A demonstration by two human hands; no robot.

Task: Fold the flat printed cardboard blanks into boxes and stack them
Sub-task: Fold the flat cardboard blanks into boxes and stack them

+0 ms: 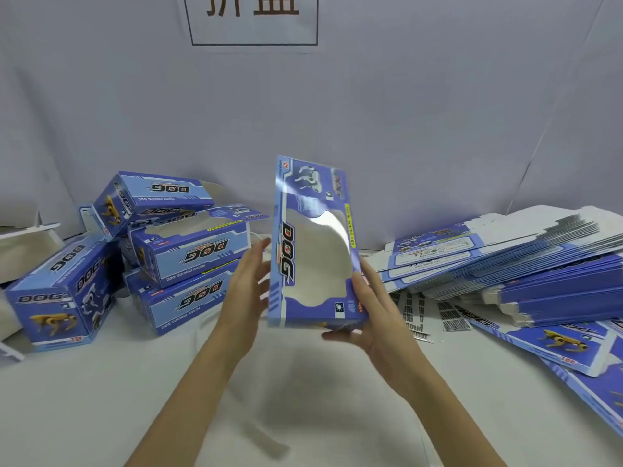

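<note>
A blue printed "DOG" box [286,251] with a clear window stands on end above the middle of the table. My right hand [371,315] grips its lower right corner, thumb on the front face and fingers underneath. My left hand [247,281] is just left of the box with straight fingers, close to its left side; contact is unclear. Several folded boxes [175,251] are piled at the left. A fanned pile of flat blanks [526,264] lies at the right.
The white-covered table [303,399] runs toward me. A grey-white backdrop with a framed sign [253,18] hangs behind. Loose barcode sheets [435,315] lie under the blanks. White cardboard pieces [23,244] sit at the far left.
</note>
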